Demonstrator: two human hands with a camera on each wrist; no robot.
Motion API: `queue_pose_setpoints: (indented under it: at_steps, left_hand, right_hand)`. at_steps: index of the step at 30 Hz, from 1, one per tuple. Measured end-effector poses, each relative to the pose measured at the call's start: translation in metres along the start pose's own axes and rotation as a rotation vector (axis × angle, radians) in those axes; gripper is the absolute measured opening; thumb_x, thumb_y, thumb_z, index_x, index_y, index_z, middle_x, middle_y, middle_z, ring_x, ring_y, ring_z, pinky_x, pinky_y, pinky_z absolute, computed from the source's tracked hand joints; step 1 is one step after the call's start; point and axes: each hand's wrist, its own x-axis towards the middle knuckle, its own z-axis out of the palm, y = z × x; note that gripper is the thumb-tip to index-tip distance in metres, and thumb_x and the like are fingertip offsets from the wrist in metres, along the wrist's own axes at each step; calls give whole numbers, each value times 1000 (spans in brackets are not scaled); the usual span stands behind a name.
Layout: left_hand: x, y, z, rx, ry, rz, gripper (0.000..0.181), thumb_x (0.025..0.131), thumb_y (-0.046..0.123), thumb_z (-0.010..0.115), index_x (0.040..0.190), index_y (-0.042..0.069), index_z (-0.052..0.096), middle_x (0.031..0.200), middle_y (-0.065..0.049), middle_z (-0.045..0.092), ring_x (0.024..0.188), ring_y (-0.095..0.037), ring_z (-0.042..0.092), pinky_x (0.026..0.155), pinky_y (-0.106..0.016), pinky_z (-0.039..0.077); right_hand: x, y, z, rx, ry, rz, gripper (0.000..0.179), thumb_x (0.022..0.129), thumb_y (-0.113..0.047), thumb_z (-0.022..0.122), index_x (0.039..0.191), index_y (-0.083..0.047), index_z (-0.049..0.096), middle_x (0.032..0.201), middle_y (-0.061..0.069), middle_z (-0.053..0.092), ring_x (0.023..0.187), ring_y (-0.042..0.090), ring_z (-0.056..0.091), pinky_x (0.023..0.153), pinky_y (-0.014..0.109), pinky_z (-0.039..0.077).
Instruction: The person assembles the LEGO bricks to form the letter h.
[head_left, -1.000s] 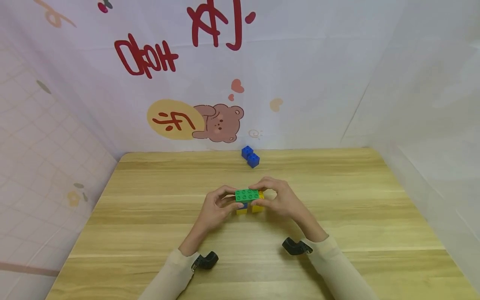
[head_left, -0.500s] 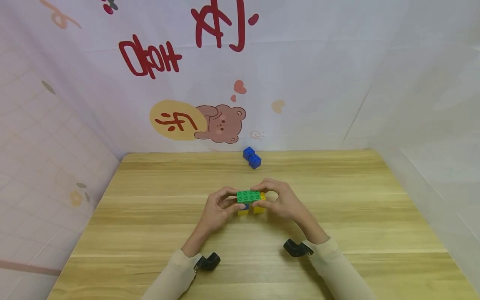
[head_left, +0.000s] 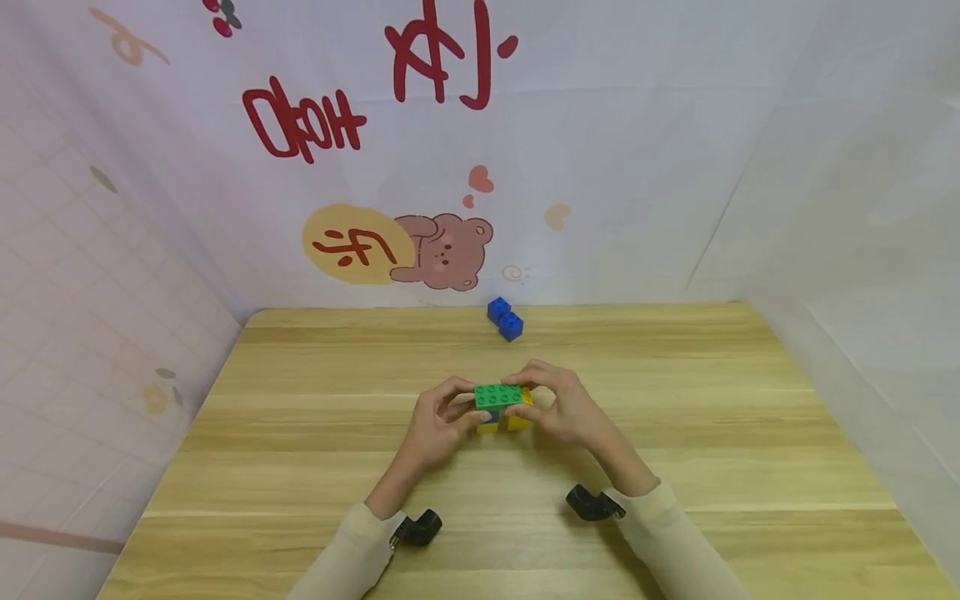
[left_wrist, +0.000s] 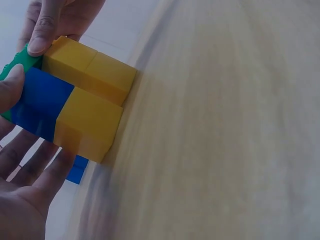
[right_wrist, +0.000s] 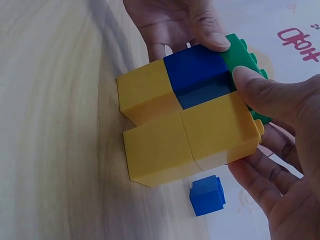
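A green toy brick (head_left: 498, 395) with studs on top lies across two short columns of blocks. The left column is a blue block (left_wrist: 45, 95) over a yellow block (left_wrist: 90, 122). Two stacked yellow blocks (right_wrist: 187, 142) form the right column, where a yellow stud shows beyond the green brick's end. My left hand (head_left: 437, 423) pinches the green brick's left end, its thumb also near the blue block. From the right, my right hand (head_left: 562, 404) pinches the other end between thumb and fingers. Contact on the far side is partly hidden.
Two blue blocks (head_left: 505, 319) stand corner to corner near the table's back edge, behind the columns. White printed curtains (head_left: 630, 167) rise behind and beside the wooden table (head_left: 675, 400). A black wrist camera (head_left: 592, 503) juts from the right sleeve.
The whole head view has shifted slightly. Both hands keep their hold on the green brick, and the blocks show no clear movement against the table.
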Motion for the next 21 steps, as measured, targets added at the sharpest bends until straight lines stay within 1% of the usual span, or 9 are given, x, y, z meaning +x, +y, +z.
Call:
queue_pose_setpoints:
  at_steps: [3, 7, 9, 14, 18, 21]
  left_hand:
    - [-1, -1, -1, 23, 2, 9, 27, 90, 9, 79, 115, 9, 69, 122, -12, 68, 125, -28, 66, 105, -33, 56]
    - [-1, -2, -1, 68, 2, 22, 27, 91, 13, 79, 116, 11, 69, 119, -10, 70, 118, -23, 69, 102, -32, 58]
    - [-2, -2, -1, 77, 4, 24, 27, 91, 14, 79, 116, 12, 69, 118, -10, 71, 115, -21, 70, 101, -31, 58]
    - [-1, -2, -1, 74, 10, 33, 28, 91, 12, 79, 117, 14, 69, 118, -8, 71, 114, -21, 69, 102, -32, 58]
    - [0, -4, 0, 82, 9, 52, 28, 91, 11, 78, 117, 15, 69, 118, -7, 70, 113, -21, 69, 102, -34, 58]
    - [0, -5, 1, 86, 8, 66, 28, 91, 11, 78, 118, 15, 68, 119, -7, 70, 112, -21, 69, 101, -35, 59]
  right_hand:
    - [0, 0, 0, 21, -8, 8, 33, 85, -18, 84, 117, -15, 75, 101, -2, 70, 92, 15, 64, 89, 38, 63]
    - [-1, 2, 1, 61, -24, 49, 34, 85, -19, 84, 118, -16, 75, 104, -2, 70, 97, 16, 67, 93, 39, 63]
    - [-1, 3, 1, 72, -30, 67, 34, 85, -20, 84, 118, -18, 75, 105, -2, 70, 99, 16, 69, 93, 39, 63]
    - [0, 2, 1, 78, -35, 77, 35, 85, -22, 84, 118, -21, 74, 106, -5, 70, 103, 15, 70, 93, 39, 63]
    - [0, 3, 0, 85, -44, 88, 36, 86, -23, 84, 120, -22, 73, 107, -6, 70, 104, 14, 69, 94, 37, 63]
    - [-1, 4, -1, 82, -48, 85, 37, 86, -23, 83, 122, -22, 72, 108, -6, 70, 103, 14, 67, 94, 39, 62]
